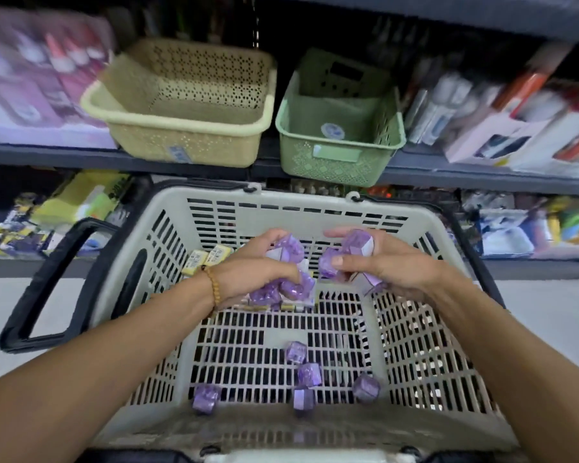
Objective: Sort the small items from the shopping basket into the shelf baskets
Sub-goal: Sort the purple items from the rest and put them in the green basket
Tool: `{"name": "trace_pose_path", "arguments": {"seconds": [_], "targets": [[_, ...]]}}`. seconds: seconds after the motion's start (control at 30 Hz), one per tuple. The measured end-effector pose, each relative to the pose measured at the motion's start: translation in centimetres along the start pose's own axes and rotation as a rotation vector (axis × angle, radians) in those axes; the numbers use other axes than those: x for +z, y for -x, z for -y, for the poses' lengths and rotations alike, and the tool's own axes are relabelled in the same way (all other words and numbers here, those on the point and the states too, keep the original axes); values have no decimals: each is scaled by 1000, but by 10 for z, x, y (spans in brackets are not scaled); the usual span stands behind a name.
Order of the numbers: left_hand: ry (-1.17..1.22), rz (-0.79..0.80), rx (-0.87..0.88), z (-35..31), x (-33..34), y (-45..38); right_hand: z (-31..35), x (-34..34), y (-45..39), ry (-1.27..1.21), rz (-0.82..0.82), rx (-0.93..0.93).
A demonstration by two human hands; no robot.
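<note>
**Count of things in view**

Two hands: the left hand (248,272) and the right hand (385,265), each clutching several purple items, too bunched to count. Five loose purple items (310,374) lie near the shopping basket's (315,203) near edge. At least three yellow items (211,259) sit by its far-left corner. Two shelf baskets: one beige basket (181,128), one green basket (338,162). One beaded bracelet (213,287).

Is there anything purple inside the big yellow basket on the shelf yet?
No, the yellow shelf basket shows only its bare perforated floor, while the purple items are in the shopping basket and both hands.
</note>
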State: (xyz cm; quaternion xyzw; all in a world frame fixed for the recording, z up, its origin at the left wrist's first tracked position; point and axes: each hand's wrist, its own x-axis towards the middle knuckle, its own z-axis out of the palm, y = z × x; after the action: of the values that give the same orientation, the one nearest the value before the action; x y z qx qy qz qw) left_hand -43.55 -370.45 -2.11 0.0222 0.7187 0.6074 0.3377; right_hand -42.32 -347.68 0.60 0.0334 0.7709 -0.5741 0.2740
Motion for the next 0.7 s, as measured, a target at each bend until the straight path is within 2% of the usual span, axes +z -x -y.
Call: {"name": "trace_pose_path", "arguments": {"seconds": [0.17,0.27,0.4,0.7], "targets": [[-36,-110,207,-51,-18,0,63,-12,-15,124,-187,-221],[14,-192,251,-70,-25,-5,83,-11,-32,198,-316,-198],[110,-244,255,-81,-34,-12,86,-6,-46,185,-382,-120],[99,-130,301,-106,-42,1,86,-41,4,294,-287,-107]]}}
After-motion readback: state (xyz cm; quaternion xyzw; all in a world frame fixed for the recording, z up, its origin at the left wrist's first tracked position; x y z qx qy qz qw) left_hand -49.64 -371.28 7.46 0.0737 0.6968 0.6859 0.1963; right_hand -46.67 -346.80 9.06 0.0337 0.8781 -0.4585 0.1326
